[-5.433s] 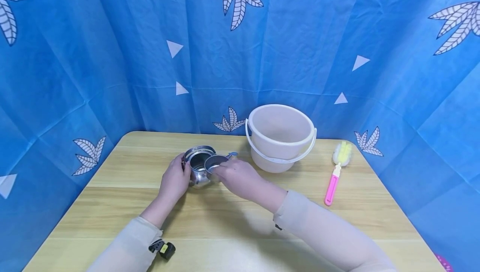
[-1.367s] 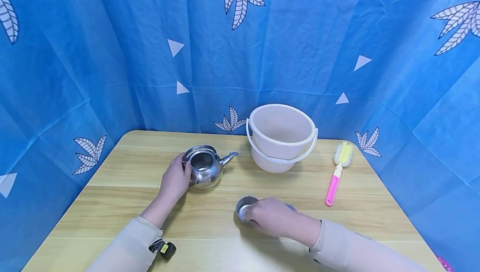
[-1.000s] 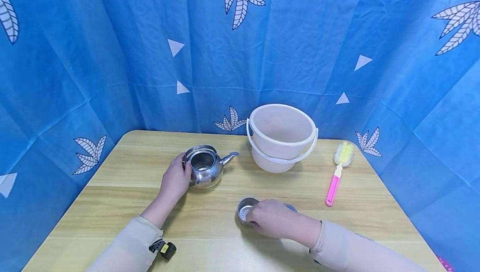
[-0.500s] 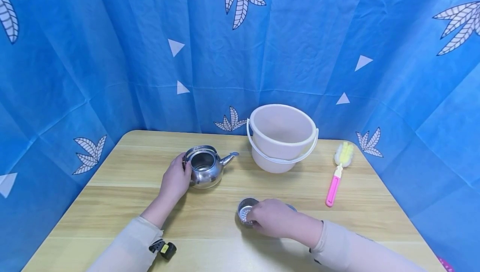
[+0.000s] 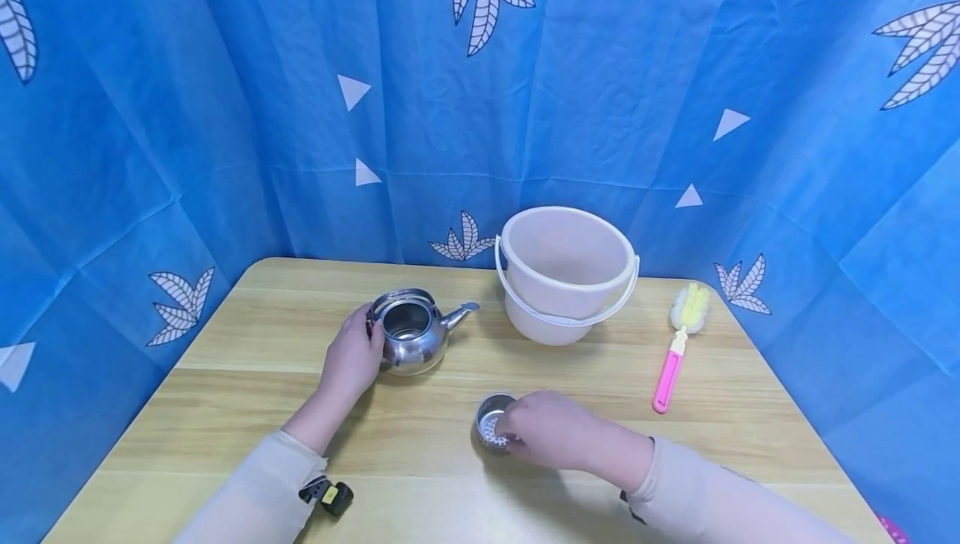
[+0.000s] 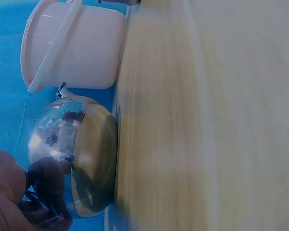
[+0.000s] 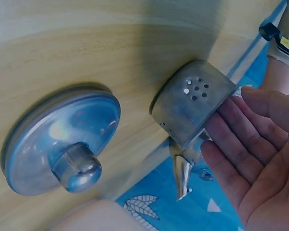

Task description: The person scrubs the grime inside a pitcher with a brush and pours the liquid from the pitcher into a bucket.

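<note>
Over on the surface, the kettle stands left of centre, spout pointing right towards the bucket, with the left hand at its left side. The bucket stands near the back edge, the curtain hanging behind it. Well to its right lies the brush. Nearer the front, the strainer sits before and between kettle and bucket, the right hand at its right side, a lid lying near it.

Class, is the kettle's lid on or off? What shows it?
Off: the head view shows the kettle uncovered, and the right wrist view shows its lid on the table.
</note>
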`<state>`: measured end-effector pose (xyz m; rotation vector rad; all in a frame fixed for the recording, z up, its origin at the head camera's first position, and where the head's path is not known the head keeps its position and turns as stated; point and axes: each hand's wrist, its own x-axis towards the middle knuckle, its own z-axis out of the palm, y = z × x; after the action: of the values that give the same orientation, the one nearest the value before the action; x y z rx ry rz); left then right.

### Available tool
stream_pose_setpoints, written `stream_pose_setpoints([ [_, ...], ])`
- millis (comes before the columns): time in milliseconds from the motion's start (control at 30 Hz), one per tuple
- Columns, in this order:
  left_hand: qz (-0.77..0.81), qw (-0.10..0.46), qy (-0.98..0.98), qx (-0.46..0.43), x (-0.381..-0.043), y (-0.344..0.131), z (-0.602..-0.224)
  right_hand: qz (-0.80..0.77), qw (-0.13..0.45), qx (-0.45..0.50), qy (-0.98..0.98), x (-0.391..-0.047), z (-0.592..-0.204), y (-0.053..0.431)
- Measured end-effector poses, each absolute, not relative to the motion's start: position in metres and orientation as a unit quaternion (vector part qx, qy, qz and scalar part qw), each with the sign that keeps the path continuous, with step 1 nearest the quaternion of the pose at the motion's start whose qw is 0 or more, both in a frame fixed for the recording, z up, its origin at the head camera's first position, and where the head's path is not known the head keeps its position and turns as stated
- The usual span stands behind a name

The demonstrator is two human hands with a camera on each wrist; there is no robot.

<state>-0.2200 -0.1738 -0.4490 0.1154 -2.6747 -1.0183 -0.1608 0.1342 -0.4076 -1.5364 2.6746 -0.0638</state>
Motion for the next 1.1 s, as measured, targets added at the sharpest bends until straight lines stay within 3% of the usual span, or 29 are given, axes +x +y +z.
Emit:
stream_pose_setpoints([
  [1100,-0.351,0.132,-0.926,0.045,-0.222,-0.174,-0.450,-0.071,0.081,-0.420,0.901,-0.162,-0.368,0.170],
])
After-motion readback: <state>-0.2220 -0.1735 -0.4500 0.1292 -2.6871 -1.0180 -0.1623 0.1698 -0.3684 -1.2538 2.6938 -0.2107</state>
